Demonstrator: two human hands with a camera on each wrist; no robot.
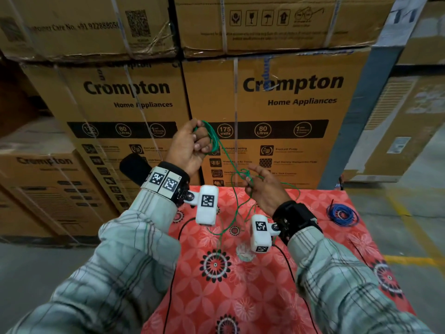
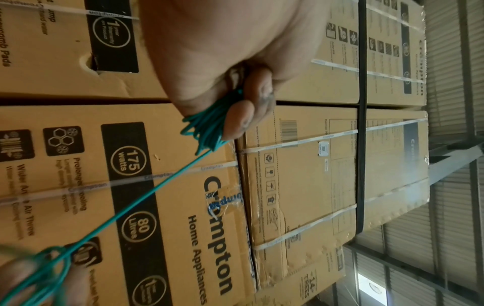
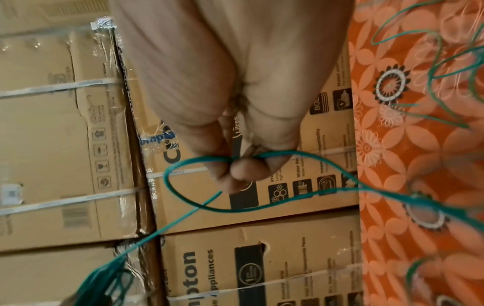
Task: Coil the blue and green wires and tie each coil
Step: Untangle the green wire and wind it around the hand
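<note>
My left hand is raised above the table's far edge and grips a small bundle of green wire loops, seen close up as green coil between thumb and fingers. One strand runs down from it to my right hand, which pinches the green wire between thumb and fingertips with a loop hanging free. The rest of the green wire trails loose over the tablecloth. The blue wire lies coiled at the table's right edge.
The table carries a red floral cloth. A small clear tape roll lies near its middle. Stacked Crompton cardboard boxes stand right behind the table. Black camera cables run across the cloth. Bare concrete floor lies to the right.
</note>
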